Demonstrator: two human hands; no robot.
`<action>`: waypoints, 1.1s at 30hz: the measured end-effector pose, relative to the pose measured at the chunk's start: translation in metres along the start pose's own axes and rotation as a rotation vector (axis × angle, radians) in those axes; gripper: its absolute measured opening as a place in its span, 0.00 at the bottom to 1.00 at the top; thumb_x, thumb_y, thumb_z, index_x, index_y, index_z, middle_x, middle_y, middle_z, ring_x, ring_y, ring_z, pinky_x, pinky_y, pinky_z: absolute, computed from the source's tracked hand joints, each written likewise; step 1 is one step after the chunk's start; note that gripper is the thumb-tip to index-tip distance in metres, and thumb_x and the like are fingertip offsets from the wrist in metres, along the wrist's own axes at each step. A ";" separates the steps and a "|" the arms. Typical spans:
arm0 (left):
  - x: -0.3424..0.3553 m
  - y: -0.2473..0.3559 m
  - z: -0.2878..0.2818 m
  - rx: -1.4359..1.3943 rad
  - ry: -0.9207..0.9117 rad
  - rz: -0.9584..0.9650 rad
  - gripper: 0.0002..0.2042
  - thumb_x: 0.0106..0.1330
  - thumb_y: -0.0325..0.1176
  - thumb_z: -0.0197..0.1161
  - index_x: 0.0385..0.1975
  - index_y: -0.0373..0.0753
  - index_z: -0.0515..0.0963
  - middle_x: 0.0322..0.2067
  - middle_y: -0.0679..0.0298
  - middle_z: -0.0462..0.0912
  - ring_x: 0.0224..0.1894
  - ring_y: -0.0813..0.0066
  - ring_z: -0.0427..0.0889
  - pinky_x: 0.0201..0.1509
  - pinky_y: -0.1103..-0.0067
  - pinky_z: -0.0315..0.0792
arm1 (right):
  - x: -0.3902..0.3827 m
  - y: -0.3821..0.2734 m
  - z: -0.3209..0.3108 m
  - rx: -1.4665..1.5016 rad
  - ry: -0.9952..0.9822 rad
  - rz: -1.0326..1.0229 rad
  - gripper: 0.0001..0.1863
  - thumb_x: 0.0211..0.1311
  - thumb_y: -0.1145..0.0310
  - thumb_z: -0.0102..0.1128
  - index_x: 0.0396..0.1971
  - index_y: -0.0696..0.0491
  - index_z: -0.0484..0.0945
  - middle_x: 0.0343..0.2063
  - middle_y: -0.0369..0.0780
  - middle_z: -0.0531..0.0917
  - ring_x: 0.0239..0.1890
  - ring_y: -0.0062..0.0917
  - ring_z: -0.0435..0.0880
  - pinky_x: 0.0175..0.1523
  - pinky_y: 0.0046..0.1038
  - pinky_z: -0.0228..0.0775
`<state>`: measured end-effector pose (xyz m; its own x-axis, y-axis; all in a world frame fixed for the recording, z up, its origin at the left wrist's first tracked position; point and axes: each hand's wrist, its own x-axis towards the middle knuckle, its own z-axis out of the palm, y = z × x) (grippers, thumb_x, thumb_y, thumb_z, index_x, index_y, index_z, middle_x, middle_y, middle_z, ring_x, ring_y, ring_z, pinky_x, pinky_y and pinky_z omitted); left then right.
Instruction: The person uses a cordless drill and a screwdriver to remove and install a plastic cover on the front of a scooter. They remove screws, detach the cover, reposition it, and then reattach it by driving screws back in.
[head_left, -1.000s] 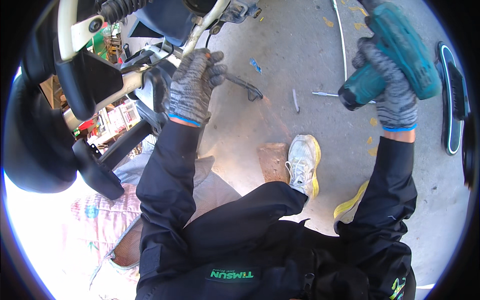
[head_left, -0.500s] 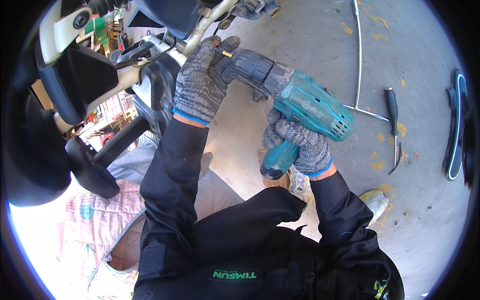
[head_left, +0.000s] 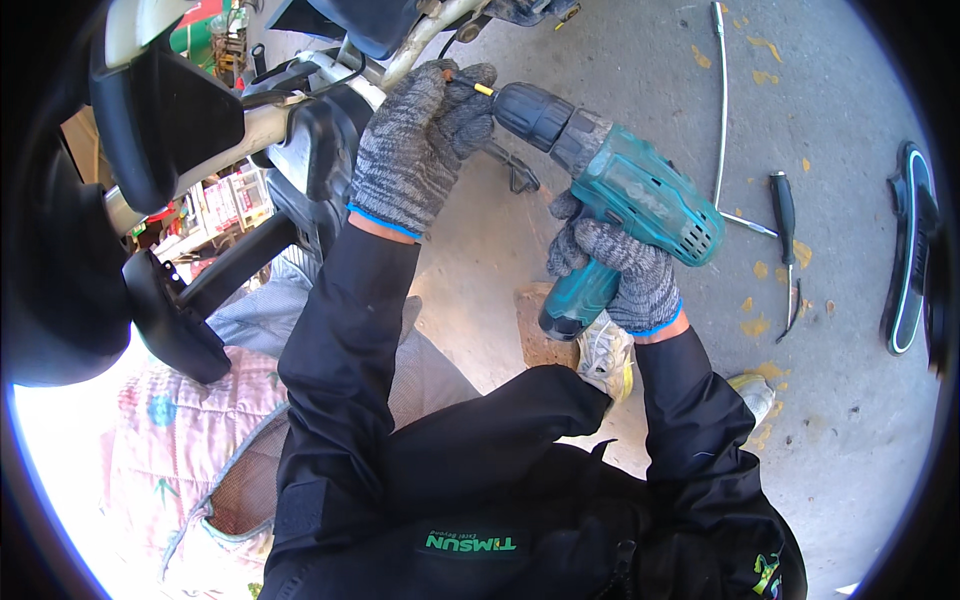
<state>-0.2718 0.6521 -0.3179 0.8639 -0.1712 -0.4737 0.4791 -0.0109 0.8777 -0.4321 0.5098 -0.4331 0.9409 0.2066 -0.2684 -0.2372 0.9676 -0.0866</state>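
Note:
My right hand point(head_left: 630, 268), in a grey knit glove, is wrapped round the handle of a teal cordless drill point(head_left: 655, 195). The drill's black chuck point(head_left: 535, 115) points up and left, toward my left hand. Out of the chuck comes a thin bit point(head_left: 484, 90) with a yellow band. My left hand point(head_left: 412, 145), gloved alike, is closed with its fingers at the bit's far end. A small reddish-brown spot shows at its fingertips; what the fingers pinch there is too small to make out. Right behind this hand runs a pale metal frame tube point(head_left: 425, 45).
Black and white vehicle parts point(head_left: 190, 140) fill the upper left. On the grey floor to the right lie a long metal rod wrench point(head_left: 722, 110), a black-handled screwdriver point(head_left: 783, 215) and a long dark trim piece point(head_left: 912, 250). A pink quilted cloth point(head_left: 215, 400) lies at lower left.
The drill has shifted right and a little up, away from my left hand. More of the bit shows between chuck and fingers. My left hand stays closed in nearly the same place.

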 end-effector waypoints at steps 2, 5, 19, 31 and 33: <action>-0.001 0.001 -0.001 -0.004 0.014 0.004 0.13 0.73 0.36 0.54 0.49 0.33 0.74 0.48 0.47 0.82 0.44 0.62 0.85 0.46 0.72 0.83 | -0.002 0.000 -0.002 -0.063 -0.008 0.000 0.23 0.55 0.70 0.68 0.51 0.57 0.75 0.40 0.40 0.81 0.30 0.25 0.79 0.38 0.34 0.76; 0.000 0.002 -0.009 0.040 0.024 -0.008 0.13 0.73 0.34 0.54 0.49 0.33 0.75 0.47 0.47 0.82 0.43 0.63 0.86 0.45 0.73 0.83 | -0.002 0.007 -0.019 -0.438 -0.004 -0.056 0.23 0.58 0.68 0.67 0.53 0.55 0.76 0.42 0.40 0.81 0.33 0.26 0.81 0.41 0.33 0.76; -0.005 0.000 0.001 0.092 -0.024 0.038 0.14 0.72 0.33 0.55 0.51 0.32 0.74 0.47 0.47 0.82 0.44 0.65 0.85 0.46 0.74 0.82 | -0.009 0.015 0.005 -0.250 0.080 -0.077 0.22 0.57 0.67 0.67 0.51 0.59 0.76 0.32 0.39 0.81 0.30 0.25 0.80 0.37 0.32 0.76; 0.013 -0.008 -0.010 -0.041 -0.091 0.011 0.15 0.72 0.36 0.56 0.52 0.34 0.75 0.48 0.47 0.81 0.47 0.61 0.84 0.49 0.70 0.82 | 0.008 0.001 0.007 0.129 0.046 0.091 0.21 0.57 0.65 0.66 0.48 0.60 0.76 0.20 0.37 0.75 0.26 0.26 0.77 0.36 0.33 0.73; 0.015 -0.012 -0.010 -0.096 -0.078 -0.005 0.15 0.72 0.36 0.55 0.53 0.35 0.75 0.48 0.48 0.81 0.48 0.60 0.84 0.50 0.69 0.81 | 0.011 -0.001 0.005 0.116 0.030 0.089 0.21 0.57 0.64 0.65 0.48 0.60 0.76 0.20 0.37 0.74 0.26 0.27 0.77 0.36 0.33 0.73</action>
<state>-0.2631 0.6594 -0.3363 0.8485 -0.2480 -0.4675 0.4991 0.0814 0.8627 -0.4201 0.5116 -0.4314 0.9092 0.2898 -0.2988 -0.2883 0.9562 0.0502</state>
